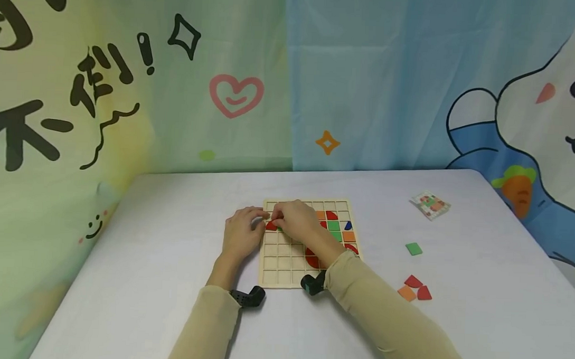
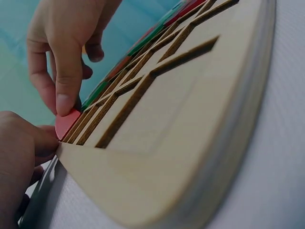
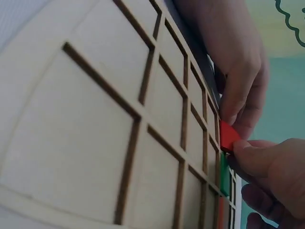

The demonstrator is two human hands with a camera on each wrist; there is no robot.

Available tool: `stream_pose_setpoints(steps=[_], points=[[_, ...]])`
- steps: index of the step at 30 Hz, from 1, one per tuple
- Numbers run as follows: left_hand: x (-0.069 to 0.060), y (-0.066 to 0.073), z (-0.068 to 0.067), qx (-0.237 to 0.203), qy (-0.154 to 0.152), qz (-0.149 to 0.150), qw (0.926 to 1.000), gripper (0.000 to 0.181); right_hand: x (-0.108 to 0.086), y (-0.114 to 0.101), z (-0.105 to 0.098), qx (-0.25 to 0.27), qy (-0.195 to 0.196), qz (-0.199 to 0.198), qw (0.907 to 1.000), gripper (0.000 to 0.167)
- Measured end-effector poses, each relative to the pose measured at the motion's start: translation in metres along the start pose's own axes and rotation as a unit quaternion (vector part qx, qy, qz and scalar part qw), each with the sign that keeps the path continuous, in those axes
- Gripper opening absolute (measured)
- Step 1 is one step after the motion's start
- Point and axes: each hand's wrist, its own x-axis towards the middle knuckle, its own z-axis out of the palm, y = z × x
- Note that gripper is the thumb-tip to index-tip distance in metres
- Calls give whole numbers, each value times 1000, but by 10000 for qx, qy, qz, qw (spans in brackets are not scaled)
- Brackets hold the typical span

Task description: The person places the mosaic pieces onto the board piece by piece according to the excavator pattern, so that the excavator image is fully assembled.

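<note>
A pale wooden grid board (image 1: 284, 278) lies on the table with red, green, orange and blue flat pieces in its cells. My right hand (image 1: 295, 220) reaches over the board and pinches a red quarter-round piece (image 3: 229, 135) at the left side. That piece sits tilted beside a green piece (image 3: 224, 172). My left hand (image 1: 240, 232) is at the board's left edge, its fingertips touching beside the red piece, fingers loosely bent. In the left wrist view, the right hand's fingertip meets the red piece (image 2: 66, 124) from above. My right forearm hides part of the board.
Loose pieces lie to the right: a green square (image 1: 414, 249), two red pieces (image 1: 424, 293) and an orange square (image 1: 407, 293). Farther back sits a clear packet (image 1: 431, 205) of colored pieces. A printed curtain (image 1: 357, 87) hangs behind the white table (image 1: 181, 218).
</note>
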Motion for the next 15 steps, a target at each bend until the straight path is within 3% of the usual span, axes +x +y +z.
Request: stream_pose_setpoints(steps=[6, 15], points=[[0, 0, -2, 30, 0, -66, 10000, 23, 2, -4, -2, -179, -132, -196, 9996, 5], [-1, -1, 3, 0, 51, 32, 10000, 22, -1, -7, -1, -681, -267, -112, 9973, 9]])
